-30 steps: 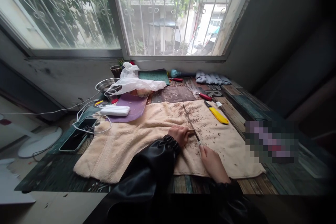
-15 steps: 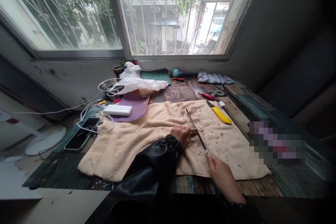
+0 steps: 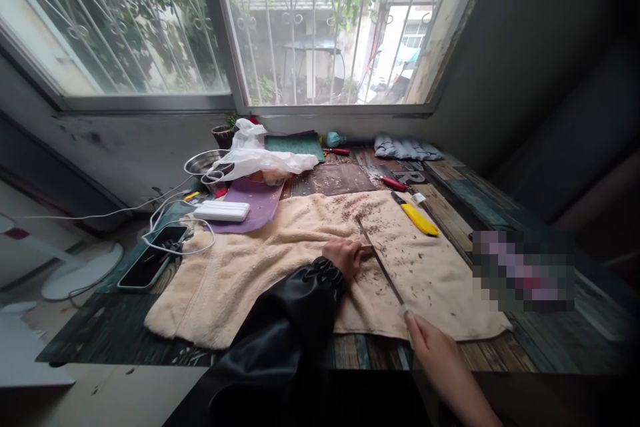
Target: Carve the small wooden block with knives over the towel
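My left hand (image 3: 343, 256) rests closed on the beige towel (image 3: 240, 273), pinching a small wooden piece (image 3: 367, 249) against it. My right hand (image 3: 434, 349) sits near the table's front edge, closed on the handle end of a long thin file (image 3: 380, 264). The file slants up and left across the wooden piece. Dark shavings (image 3: 400, 260) are scattered over the towel around the file.
A yellow utility knife (image 3: 415, 216) and a red-handled tool (image 3: 393, 183) lie at the towel's far right. A white power bank (image 3: 221, 211), a phone with cable (image 3: 150, 261), a purple mat (image 3: 250, 203), a plastic bag (image 3: 260, 159) and a metal bowl (image 3: 200, 161) sit left.
My right hand has drawn the file back toward me, from mid-towel to the table's front edge. My left hand has stayed on the wooden piece.
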Demonstrator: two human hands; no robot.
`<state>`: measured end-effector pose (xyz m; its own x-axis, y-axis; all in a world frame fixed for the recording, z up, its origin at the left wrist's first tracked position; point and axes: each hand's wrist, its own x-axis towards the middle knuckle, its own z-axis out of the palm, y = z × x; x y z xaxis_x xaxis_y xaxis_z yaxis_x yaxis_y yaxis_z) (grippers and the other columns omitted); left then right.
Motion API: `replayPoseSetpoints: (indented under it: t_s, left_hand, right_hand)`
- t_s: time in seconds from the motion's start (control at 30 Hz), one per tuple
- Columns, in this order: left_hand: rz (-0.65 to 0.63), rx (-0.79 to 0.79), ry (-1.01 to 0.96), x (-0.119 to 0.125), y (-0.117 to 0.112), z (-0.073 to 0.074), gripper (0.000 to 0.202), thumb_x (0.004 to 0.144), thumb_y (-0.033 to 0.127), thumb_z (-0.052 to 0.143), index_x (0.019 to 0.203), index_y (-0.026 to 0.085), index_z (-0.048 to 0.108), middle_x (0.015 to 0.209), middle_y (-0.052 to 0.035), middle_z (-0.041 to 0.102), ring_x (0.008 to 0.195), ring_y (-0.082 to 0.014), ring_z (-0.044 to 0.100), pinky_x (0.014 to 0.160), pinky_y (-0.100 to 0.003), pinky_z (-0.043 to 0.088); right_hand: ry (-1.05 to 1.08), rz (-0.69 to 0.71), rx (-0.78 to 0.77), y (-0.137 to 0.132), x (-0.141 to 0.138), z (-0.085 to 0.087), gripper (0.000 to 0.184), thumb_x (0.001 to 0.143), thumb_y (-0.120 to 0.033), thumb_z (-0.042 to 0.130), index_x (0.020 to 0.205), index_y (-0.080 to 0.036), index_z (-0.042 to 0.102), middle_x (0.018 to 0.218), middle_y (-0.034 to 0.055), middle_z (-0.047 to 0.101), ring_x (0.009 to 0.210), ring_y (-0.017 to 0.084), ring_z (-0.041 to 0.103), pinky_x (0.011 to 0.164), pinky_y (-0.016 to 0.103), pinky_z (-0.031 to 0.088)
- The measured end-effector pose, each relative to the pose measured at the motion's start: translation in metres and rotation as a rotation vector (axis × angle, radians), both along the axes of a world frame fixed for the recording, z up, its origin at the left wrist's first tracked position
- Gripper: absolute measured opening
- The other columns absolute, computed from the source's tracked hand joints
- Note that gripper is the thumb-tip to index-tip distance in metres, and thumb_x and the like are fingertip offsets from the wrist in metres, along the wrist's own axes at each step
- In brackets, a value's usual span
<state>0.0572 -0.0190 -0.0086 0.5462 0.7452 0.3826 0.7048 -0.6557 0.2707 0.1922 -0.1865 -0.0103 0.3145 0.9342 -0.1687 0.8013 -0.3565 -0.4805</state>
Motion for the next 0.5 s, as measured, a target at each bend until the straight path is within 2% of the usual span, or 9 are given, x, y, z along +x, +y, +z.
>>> replayPoseSetpoints:
  t_s: [0.1,0.23,0.37,0.5]
  left_hand:
    - [0.017,-0.004,-0.012,0.0,0.0,0.0,0.02,0.075,0.035,0.042,0.071,0.021,0.055,0.069,-0.0004,0.06,0.067,-0.0139,0.053,0.062,-0.026,0.033]
    - [-0.022,0.031,-0.01,0.001,-0.002,-0.002,0.02,0.076,0.034,0.041,0.069,0.02,0.054,0.068,0.0,0.06,0.067,-0.0133,0.052,0.062,-0.025,0.033]
    - [-0.077,0.076,-0.019,0.001,-0.004,-0.005,0.019,0.077,0.032,0.04,0.069,0.02,0.053,0.068,0.0004,0.06,0.068,-0.013,0.052,0.062,-0.025,0.033]
    - [-0.106,0.088,-0.015,0.0,-0.005,-0.006,0.02,0.077,0.032,0.039,0.068,0.02,0.053,0.067,-0.0001,0.059,0.066,-0.0127,0.051,0.062,-0.025,0.033]
  right_hand:
    - [0.032,-0.021,-0.013,-0.012,0.005,-0.001,0.038,0.079,-0.042,0.02,0.061,-0.021,0.046,0.059,0.0037,0.058,0.058,0.015,0.053,0.057,0.022,0.034]
    - [-0.002,-0.049,-0.019,-0.006,0.003,-0.002,0.037,0.079,-0.041,0.02,0.06,-0.021,0.046,0.059,0.0038,0.058,0.059,0.016,0.054,0.056,0.022,0.034]
    - [-0.046,-0.015,0.0,0.018,-0.004,-0.001,0.038,0.08,-0.037,0.019,0.066,-0.021,0.051,0.065,0.0051,0.061,0.063,0.016,0.055,0.056,0.021,0.034]
    - [-0.141,-0.001,-0.005,0.056,-0.009,0.002,0.039,0.08,-0.034,0.02,0.07,-0.019,0.055,0.07,0.0076,0.062,0.065,0.016,0.055,0.053,0.022,0.031]
